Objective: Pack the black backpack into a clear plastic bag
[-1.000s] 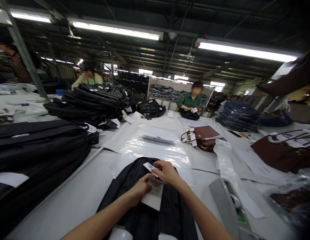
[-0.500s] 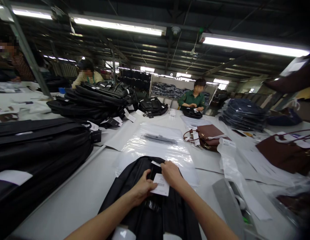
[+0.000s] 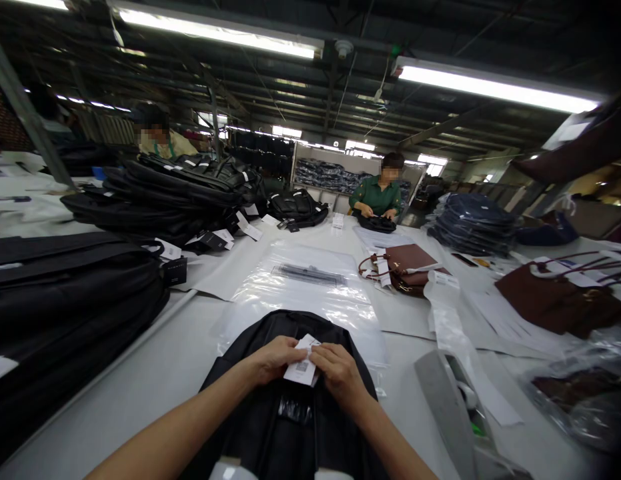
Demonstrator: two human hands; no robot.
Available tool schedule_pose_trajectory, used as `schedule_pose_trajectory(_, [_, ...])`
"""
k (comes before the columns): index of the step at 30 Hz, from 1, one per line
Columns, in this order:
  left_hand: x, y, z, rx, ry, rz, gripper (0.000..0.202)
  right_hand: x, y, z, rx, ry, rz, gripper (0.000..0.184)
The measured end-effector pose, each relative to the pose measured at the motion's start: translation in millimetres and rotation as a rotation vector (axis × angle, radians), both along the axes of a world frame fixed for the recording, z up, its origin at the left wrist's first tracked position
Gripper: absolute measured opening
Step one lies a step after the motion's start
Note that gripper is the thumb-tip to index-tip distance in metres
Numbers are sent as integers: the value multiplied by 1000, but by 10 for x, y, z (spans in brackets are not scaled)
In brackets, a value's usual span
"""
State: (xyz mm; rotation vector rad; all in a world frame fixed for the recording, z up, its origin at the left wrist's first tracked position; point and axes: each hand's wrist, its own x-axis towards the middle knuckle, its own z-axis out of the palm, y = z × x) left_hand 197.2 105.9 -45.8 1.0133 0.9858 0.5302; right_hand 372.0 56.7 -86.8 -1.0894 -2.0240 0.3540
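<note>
The left hand (image 3: 277,357) pinches the left edge of a white tag (image 3: 301,373) while the right hand (image 3: 336,372) grasps its right side. The tag sits above the upper middle of the black backpack (image 3: 290,441), which lies on the near part of the table (image 3: 140,390), against the clear plastic (image 3: 300,299). Light, even fingertip pressure, kept low over the backpack, should keep the card from creasing.

Overhead tubes (image 3: 495,87) glare brightly beneath a dim ceiling (image 3: 270,87); plastic (image 3: 300,300) gleams.
</note>
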Motion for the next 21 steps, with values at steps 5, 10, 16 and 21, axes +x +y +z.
schedule_pose_trajectory(5, [-48, 66, 2, 137, 111, 62, 34, 146, 20, -226, -452, 656, -506, 33])
schedule_pose_trajectory(10, [-173, 176, 52, 251, 267, 149, 15, 48, 78, -222, -827, 936, -288, 43])
schedule_pose_trajectory(16, [-195, 157, -32, 280, 435, 154, 13, 83, -22, 31, -900, 1149, -95, 48])
schedule_pose_trajectory(21, [261, 103, -335, 191, 410, 66, 8, 52, -73, -54, -683, 739, -251, 44])
